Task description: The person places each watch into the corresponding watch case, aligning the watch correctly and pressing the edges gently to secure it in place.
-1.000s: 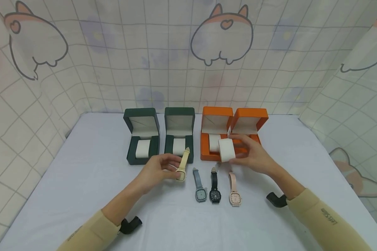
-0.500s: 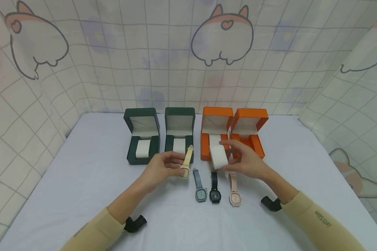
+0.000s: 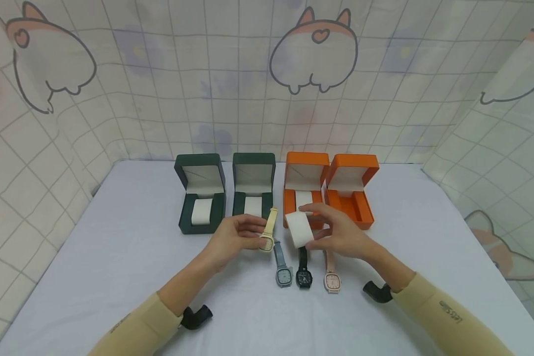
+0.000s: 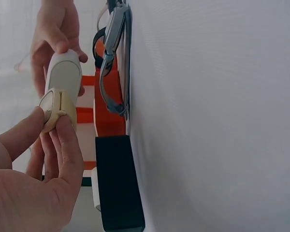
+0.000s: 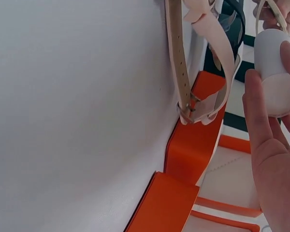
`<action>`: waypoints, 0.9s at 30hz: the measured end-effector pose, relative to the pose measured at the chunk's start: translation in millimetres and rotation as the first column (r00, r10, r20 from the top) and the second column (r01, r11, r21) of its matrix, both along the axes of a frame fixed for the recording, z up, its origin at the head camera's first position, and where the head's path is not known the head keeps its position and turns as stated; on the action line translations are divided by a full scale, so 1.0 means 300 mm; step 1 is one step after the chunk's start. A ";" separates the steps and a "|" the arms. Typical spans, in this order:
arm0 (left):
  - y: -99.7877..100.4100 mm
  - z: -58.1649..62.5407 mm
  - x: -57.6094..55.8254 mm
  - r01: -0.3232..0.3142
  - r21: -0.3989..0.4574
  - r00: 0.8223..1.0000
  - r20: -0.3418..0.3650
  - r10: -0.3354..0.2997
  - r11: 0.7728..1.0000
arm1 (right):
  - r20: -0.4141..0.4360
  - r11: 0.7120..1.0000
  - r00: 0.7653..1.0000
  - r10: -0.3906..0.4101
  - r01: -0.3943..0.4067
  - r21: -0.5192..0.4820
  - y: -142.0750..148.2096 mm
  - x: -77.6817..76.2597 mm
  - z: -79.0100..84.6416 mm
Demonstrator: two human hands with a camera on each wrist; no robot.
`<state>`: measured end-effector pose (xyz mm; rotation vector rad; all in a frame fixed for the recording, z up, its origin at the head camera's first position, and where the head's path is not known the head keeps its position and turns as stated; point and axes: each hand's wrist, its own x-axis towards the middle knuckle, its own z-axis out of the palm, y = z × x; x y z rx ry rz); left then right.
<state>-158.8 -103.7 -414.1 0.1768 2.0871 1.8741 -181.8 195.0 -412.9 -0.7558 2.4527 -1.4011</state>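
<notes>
My left hand pinches a cream-yellow wristwatch by its case, thumb on one side and fingers on the other, with its strap pointing up and away. A white watch cushion is held between the thumb and fingers of my right hand. In the left wrist view the cream watch overlaps the near end of the cushion. Below the hands lie a blue watch, a black watch and a pink watch, side by side on the white cloth.
Two dark green watch boxes stand with lids up at the back, each holding a white cushion. To their right are two orange boxes, also lid up; the far right one has no cushion inside. A patterned curtain hangs behind.
My right hand has carried the white cushion left and toward me, away from the far right orange box. The left hand has shifted slightly right with the cream watch, so the two are closer.
</notes>
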 end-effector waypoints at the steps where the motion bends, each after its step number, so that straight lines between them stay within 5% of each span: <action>1: 0.003 0.002 0.000 0.004 0.003 1.000 -0.001 -0.004 1.000 | -0.002 1.000 1.000 0.007 -0.007 0.001 -0.003 0.000 0.000; 27: 0.059 0.000 -0.005 0.060 0.078 0.998 -0.040 -0.057 0.995 | -0.050 0.995 0.996 0.079 -0.082 -0.063 -0.036 0.016 -0.004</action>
